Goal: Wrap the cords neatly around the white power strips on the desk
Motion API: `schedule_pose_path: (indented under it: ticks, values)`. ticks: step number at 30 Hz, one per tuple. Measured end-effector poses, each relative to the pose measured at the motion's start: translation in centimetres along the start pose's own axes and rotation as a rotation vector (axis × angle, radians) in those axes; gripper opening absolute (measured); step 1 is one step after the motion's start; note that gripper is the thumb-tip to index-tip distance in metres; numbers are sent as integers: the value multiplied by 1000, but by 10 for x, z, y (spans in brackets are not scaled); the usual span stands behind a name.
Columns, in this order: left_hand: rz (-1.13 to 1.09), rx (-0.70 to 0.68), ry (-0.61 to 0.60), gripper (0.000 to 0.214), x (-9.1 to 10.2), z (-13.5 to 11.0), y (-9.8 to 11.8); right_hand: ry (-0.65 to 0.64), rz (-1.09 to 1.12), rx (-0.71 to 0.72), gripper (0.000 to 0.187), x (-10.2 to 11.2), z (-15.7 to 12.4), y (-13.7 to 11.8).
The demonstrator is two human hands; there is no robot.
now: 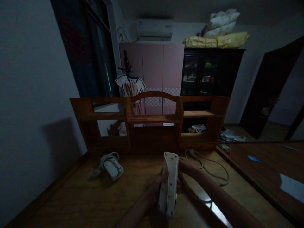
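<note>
The left hand clasps a white power strip over the table. The right hand meets its farther right edge; I cannot tell whether it grasps anything. Beyond lie a looped cord, right, and a smaller white strip, left, before a wooden shelf.

Cream below, pink above

At 6 o'clock the power strip is cream-white with dark dots; at 4, the cable is beige. At 12, the wardrobe is pink with a checked band. At 10, the dark-blue curtain bears a red motif.
</note>
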State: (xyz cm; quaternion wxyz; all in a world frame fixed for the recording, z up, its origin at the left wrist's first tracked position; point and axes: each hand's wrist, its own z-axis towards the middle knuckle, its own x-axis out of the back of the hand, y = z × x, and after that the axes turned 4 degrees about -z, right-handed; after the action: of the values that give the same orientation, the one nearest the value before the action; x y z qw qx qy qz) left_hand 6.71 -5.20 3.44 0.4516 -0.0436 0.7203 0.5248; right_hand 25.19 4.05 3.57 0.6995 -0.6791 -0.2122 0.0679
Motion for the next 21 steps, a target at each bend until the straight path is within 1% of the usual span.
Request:
schedule_pose_path:
  ticks: [2,4,6,8,12,15,18,20,21]
  values:
    - [-29,-18,135,51,3,4,10,15,-31,-26,58,0,9,8]
    - [-34,-42,238,50,6,7,19,37,-77,-25,61,-1,17,11]
    - [-11,-89,313,50,9,9,24,88,-134,14,62,-2,21,10]
    - [28,-136,355,53,13,12,24,168,-197,89,58,-5,21,8]
    - [112,-185,357,59,21,17,21,311,-314,229,44,-13,15,10]
    - [150,-185,338,56,23,17,22,367,-505,288,40,-16,10,18]
    - [140,-171,259,51,19,15,27,338,-680,285,39,-16,5,20]
    - [130,-154,215,49,16,13,29,305,-739,278,36,-14,1,19]
    - [129,-150,212,49,15,13,30,292,-757,287,35,-14,-1,18]
